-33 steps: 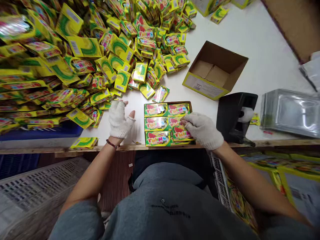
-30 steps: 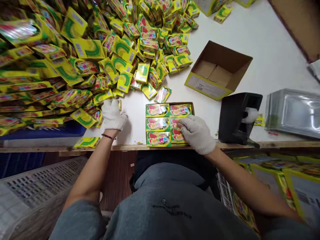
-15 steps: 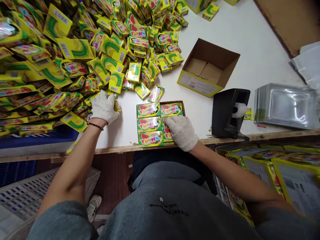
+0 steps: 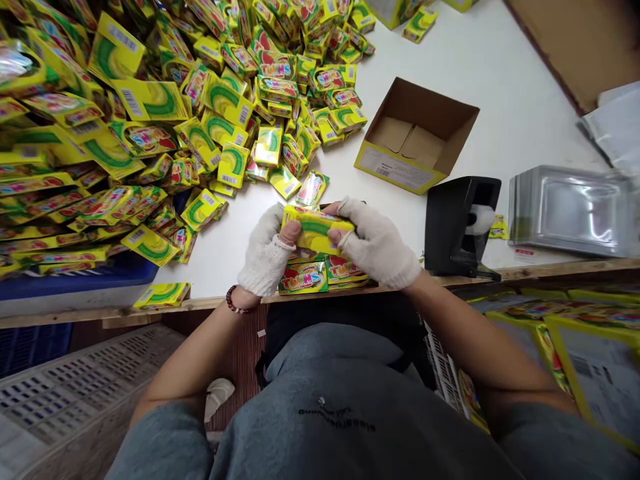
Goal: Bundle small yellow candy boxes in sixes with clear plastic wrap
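Note:
Both of my hands wear white gloves with bare fingertips. Between them, above the filled carton, they grip a yellow and green candy box [image 4: 320,230] with its banana-like side facing me. My left hand [image 4: 267,250] is closed on its left end, thumb in front. My right hand [image 4: 377,243] holds the right end the same way. Under them, at the table's front edge, sits a carton holding rows of candy boxes marked TWINS [image 4: 303,277]; my hands and the held box hide most of it.
A large heap of candy boxes [image 4: 150,137] covers the table's left side. An open, brown-lined carton [image 4: 415,143] stands behind my right hand. To the right are a black tape dispenser [image 4: 453,227] and clear plastic trays [image 4: 565,213]. Packed cartons [image 4: 590,373] lie below the edge.
My left hand has come from the heap to the middle, over the carton. My right hand has lifted off the packed boxes, and both now hold a candy box.

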A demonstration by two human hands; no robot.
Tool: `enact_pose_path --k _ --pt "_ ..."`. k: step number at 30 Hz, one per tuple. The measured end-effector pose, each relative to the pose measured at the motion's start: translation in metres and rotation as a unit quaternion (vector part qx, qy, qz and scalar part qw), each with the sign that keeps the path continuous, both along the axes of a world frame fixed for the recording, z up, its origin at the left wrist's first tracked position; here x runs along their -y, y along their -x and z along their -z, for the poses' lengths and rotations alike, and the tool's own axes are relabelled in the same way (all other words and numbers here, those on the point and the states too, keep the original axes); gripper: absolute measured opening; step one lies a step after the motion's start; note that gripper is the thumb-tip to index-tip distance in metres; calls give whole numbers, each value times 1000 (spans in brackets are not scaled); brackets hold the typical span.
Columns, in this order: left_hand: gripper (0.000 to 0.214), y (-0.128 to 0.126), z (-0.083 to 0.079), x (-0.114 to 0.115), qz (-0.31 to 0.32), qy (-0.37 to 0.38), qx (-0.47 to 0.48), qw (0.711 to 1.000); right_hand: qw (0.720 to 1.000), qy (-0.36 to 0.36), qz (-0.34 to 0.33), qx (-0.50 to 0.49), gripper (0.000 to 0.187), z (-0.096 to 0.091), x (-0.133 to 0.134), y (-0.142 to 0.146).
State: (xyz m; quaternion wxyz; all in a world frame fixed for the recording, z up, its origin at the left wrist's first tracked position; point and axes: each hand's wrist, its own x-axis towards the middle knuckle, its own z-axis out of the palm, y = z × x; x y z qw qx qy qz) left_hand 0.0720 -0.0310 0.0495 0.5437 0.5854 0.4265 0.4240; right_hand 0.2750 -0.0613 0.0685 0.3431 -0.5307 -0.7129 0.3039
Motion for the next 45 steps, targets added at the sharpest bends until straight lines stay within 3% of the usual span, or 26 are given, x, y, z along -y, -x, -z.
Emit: enact_pose_path --k 3,6,9,11,14,17,22,27,31,34,36,38,42,43,45 --pt "51 0 3 2 1 -36 -44 998 999 15 21 26 32 0 -8 -15" --pt "37 3 4 5 -2 -179 -171 969 993 -80 21 86 33 13 -16 -37" --pt "36 -7 6 16 118 -314 -301 893 963 -198 -64 168 28 30 -20 -55" --pt "26 -18 9 26 171 -374 -368 834 944 -223 -119 211 23 39 -19 -62" --pt "22 -32 16 38 189 -427 -400 789 946 -186 -129 233 18 43 -13 -63" --pt "17 -32 21 45 197 -452 -390 778 952 -127 -106 257 22 39 -12 -57" --pt "7 -23 23 57 118 -487 -386 775 949 -73 -117 284 42 34 -24 -49" --pt "15 -14 14 52 111 -462 -351 806 950 -83 -109 281 42 33 -20 -57" --pt "22 14 12 -2 38 -416 -350 838 952 -81 -117 271 38 40 -7 -59" --pt "29 56 31 -60 -84 -332 -442 829 952 -86 -143 257 41 49 7 -49" --pt "49 91 52 -92 -181 -234 -520 801 949 -98 -137 267 50 54 16 -40" --pt "71 123 73 -111 -230 -146 -546 792 943 -107 -126 287 63 59 22 -33" --pt "82 157 97 -114 -204 -77 -571 791 935 -92 -120 321 75 63 25 -30" --pt "81 159 98 -111 -199 -83 -560 800 937 -83 -119 319 74 64 24 -31" --pt "77 153 97 -102 -199 -108 -481 847 945 -73 -108 301 71 64 23 -34"
